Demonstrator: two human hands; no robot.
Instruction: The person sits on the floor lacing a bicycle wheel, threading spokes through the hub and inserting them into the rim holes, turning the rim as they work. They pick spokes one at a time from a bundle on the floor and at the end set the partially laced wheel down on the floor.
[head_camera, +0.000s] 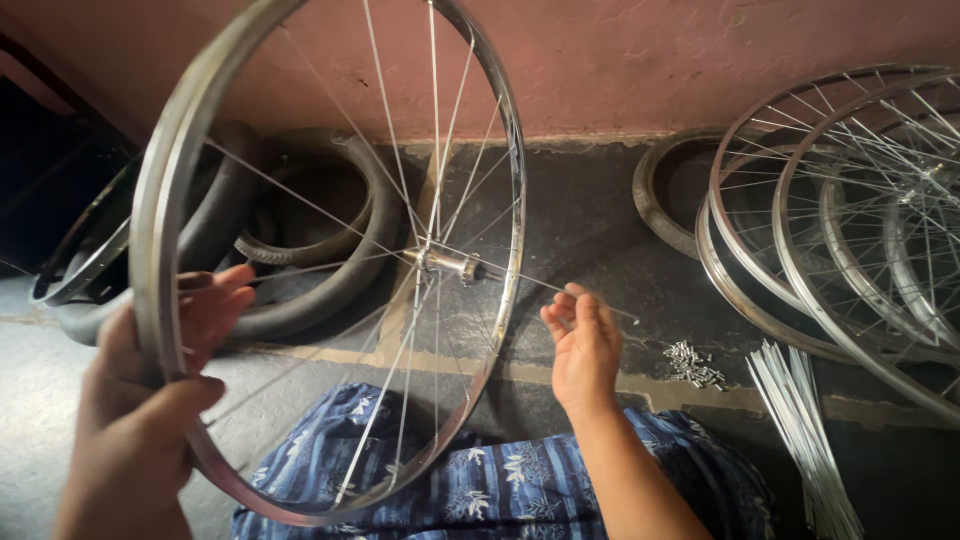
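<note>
My left hand (150, 400) grips the shiny steel rim of a bicycle wheel (505, 130) and holds it upright over my lap. The wheel's hub (448, 263) sits at its middle with several spokes laced to the rim. My right hand (583, 345) is to the right of the wheel and pinches the outer end of a loose spoke (535, 281) that runs from the hub towards my fingers. Blue flowered cloth (500, 485) covers my legs below the wheel.
A small heap of spoke nipples (695, 364) and a bundle of loose spokes (805, 430) lie on the floor at the right. Several built wheels (850, 200) lean at the far right. Black tyres (320, 230) and a bare rim (80, 260) lie at the left against the pink wall.
</note>
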